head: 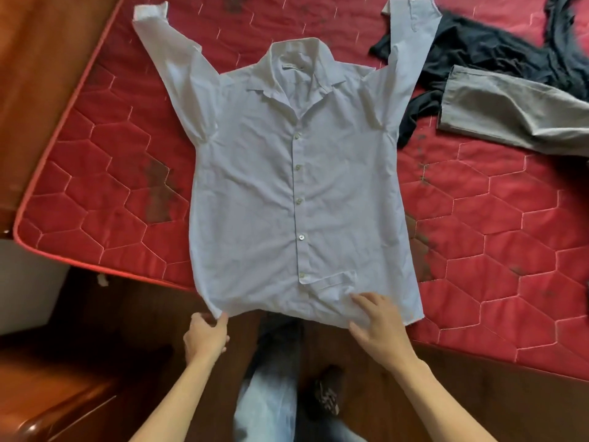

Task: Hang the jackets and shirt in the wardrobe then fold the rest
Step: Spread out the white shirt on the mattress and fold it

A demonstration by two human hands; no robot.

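A pale blue button-up shirt (296, 186) lies flat and face up on the red quilted mattress (497, 224), buttoned, both sleeves stretched up toward the far side. Its hem hangs slightly over the near mattress edge. My left hand (205, 336) pinches the hem's left corner between thumb and fingers. My right hand (379, 327) rests spread on the hem's right part, fingers straight and flat on the cloth.
A black garment (484, 52) and grey trousers (510, 113) lie crumpled at the mattress's far right. Dark wooden bed frame (47, 59) runs along the left. My legs in blue jeans (267, 393) stand on the wooden floor below.
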